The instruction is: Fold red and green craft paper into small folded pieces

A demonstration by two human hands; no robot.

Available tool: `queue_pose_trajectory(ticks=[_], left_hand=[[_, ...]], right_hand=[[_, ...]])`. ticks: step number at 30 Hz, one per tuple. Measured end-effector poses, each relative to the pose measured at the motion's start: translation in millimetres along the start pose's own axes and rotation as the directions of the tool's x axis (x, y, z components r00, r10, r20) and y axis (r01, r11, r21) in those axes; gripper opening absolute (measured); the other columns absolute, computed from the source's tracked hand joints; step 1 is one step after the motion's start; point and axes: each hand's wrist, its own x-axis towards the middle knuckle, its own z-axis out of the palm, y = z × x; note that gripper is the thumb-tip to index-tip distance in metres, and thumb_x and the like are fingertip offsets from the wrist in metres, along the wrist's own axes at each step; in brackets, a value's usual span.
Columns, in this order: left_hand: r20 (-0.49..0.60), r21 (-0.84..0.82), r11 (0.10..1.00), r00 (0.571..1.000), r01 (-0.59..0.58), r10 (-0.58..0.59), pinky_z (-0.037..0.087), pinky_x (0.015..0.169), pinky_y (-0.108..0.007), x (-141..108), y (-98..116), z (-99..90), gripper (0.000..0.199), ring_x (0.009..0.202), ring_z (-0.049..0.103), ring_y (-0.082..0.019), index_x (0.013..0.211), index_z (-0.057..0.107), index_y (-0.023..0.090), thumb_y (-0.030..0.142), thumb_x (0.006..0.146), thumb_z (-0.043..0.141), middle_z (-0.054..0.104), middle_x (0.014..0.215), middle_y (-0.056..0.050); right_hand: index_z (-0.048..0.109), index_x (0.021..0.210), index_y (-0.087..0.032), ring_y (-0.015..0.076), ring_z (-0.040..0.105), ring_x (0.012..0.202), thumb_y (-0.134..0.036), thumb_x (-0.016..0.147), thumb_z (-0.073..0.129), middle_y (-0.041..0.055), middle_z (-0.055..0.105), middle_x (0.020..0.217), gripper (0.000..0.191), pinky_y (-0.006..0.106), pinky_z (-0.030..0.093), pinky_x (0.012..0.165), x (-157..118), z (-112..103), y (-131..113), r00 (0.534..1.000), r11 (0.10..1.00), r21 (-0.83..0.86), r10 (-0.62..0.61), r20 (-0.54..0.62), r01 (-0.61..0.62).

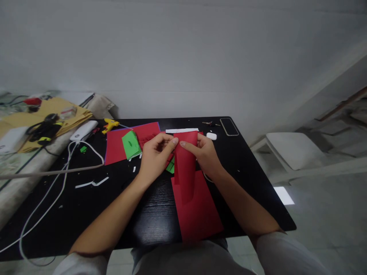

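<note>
Red paper [187, 164], bent over on itself, is held up above a black table [155, 225] by a person's two bare hands, seen from the wearer's head. The left hand [153, 154] pinches its upper left edge between thumb and bent fingers. The right hand [209, 154] presses its thumb on the front near the top, with its fingers behind, so both grip the same piece. Its lower end hangs loose over a flat red sheet [197, 214] near the front edge of the table.

The work looks partway along: the held piece is doubled over, but its layers stand apart lower down, so the fold seems not yet pressed flat. The sheet beneath shows no visible fold. Beyond the left hand, a green paper stack [131, 145] rests on a larger red sheet [114, 147], and white paper strips [91, 183] suggest some cutting is done. A yellow glue gun [110, 125] lies behind, not in use.
</note>
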Motion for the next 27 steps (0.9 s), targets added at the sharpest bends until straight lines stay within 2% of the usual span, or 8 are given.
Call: queue_pose_trajectory(ticks=[3,7,10,15,18,20,23,27], left_hand=[[0.003,0.018,1.000,1.000,0.012,-0.012,0.038,0.056,-0.023,-1,2,-0.7,0.028,0.059,0.049,-0.010,0.081,0.070,0.018,0.043,0.091,0.075,0.061,0.068,0.003],[0.024,0.061,0.998,1.000,0.019,-0.020,0.033,0.051,-0.023,-4,3,0.4,0.030,0.054,0.044,-0.009,0.080,0.069,0.019,0.046,0.093,0.073,0.056,0.063,0.003],[0.036,0.109,0.994,0.999,-0.016,0.012,0.034,0.052,-0.024,-6,3,1.1,0.029,0.057,0.047,-0.010,0.080,0.069,0.019,0.044,0.094,0.071,0.057,0.065,0.002],[0.048,0.134,0.991,0.999,-0.027,0.020,0.036,0.053,-0.023,-7,2,0.0,0.029,0.057,0.048,-0.011,0.081,0.070,0.018,0.044,0.095,0.070,0.059,0.065,0.002],[0.058,0.145,0.989,0.998,-0.035,0.027,0.037,0.054,-0.023,-7,4,-1.0,0.030,0.058,0.050,-0.011,0.082,0.071,0.018,0.044,0.096,0.069,0.061,0.066,0.001],[0.065,0.151,0.988,0.997,-0.042,0.033,0.039,0.055,-0.024,-8,5,-1.5,0.029,0.059,0.052,-0.011,0.082,0.071,0.019,0.043,0.096,0.069,0.062,0.067,0.001],[0.079,0.156,0.986,0.996,-0.052,0.040,0.039,0.055,-0.024,-9,7,-2.4,0.027,0.059,0.053,-0.012,0.082,0.071,0.019,0.042,0.097,0.068,0.064,0.067,0.001],[0.100,0.158,0.985,0.994,-0.063,0.048,0.039,0.055,-0.025,-9,8,-3.6,0.026,0.060,0.054,-0.013,0.084,0.073,0.020,0.042,0.097,0.068,0.065,0.068,0.000]], right_hand=[[0.076,0.096,-0.022,0.0191,0.070,0.078,-0.042,0.077,0.089,0.0023,0.077,0.088,0.031,0.033,0.058,0.071,0,-1,0,1.000,1.000,-0.003,-0.019,0.018,0.019],[0.072,0.102,-0.025,0.0165,0.068,0.078,-0.038,0.075,0.090,-0.0002,0.075,0.090,0.035,0.030,0.056,0.070,0,-1,-1,0.995,0.996,0.038,-0.077,-0.059,0.080],[0.070,0.106,-0.027,0.0157,0.065,0.071,-0.038,0.077,0.089,-0.0009,0.073,0.085,0.036,0.030,0.055,0.065,-1,-1,-3,0.995,0.996,0.033,-0.075,-0.072,0.078],[0.071,0.095,-0.025,0.0157,0.064,0.070,-0.039,0.076,0.088,-0.0004,0.071,0.085,0.029,0.032,0.057,0.066,-3,1,-7,0.990,0.994,-0.039,-0.109,-0.090,0.106],[0.072,0.102,-0.027,0.0169,0.066,0.071,-0.036,0.078,0.087,-0.0010,0.073,0.085,0.030,0.033,0.058,0.066,-6,1,-10,0.983,0.987,-0.057,-0.156,-0.092,0.151],[0.074,0.101,-0.029,0.0181,0.068,0.076,-0.033,0.081,0.086,-0.0004,0.075,0.090,0.024,0.035,0.059,0.072,-8,0,-13,0.971,0.971,-0.106,-0.224,-0.084,0.215],[0.078,0.090,-0.028,0.0204,0.071,0.089,-0.029,0.084,0.083,0.0008,0.077,0.095,0.008,0.039,0.059,0.087,-9,0,-16,0.948,0.932,-0.215,-0.312,-0.067,0.291],[0.079,0.089,-0.027,0.0222,0.072,0.091,-0.029,0.083,0.083,0.0013,0.078,0.094,0.007,0.042,0.059,0.090,-9,-2,-18,0.946,0.920,-0.266,-0.316,-0.072,0.287]])
